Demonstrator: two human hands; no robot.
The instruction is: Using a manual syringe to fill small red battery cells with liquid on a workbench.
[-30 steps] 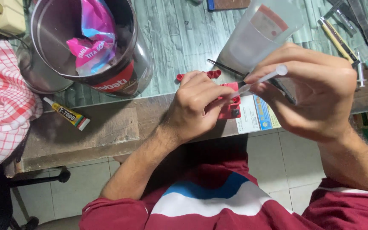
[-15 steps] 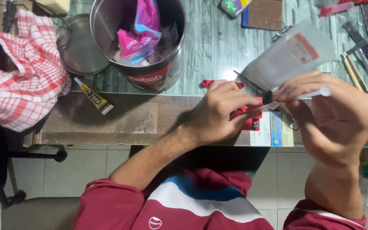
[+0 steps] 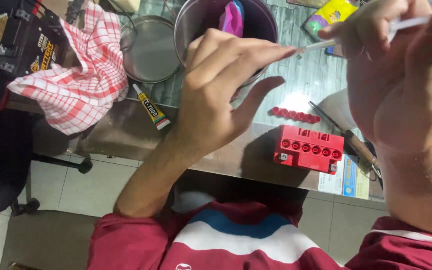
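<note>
Up high, thin clear dropper (image 3: 361, 37), pinched slantwise.

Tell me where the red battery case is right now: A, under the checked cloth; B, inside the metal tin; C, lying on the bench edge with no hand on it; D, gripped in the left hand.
C: the red battery case lies on the bench edge, while the left hand is raised open above it and the right hand holds a thin white applicator up high.
</note>
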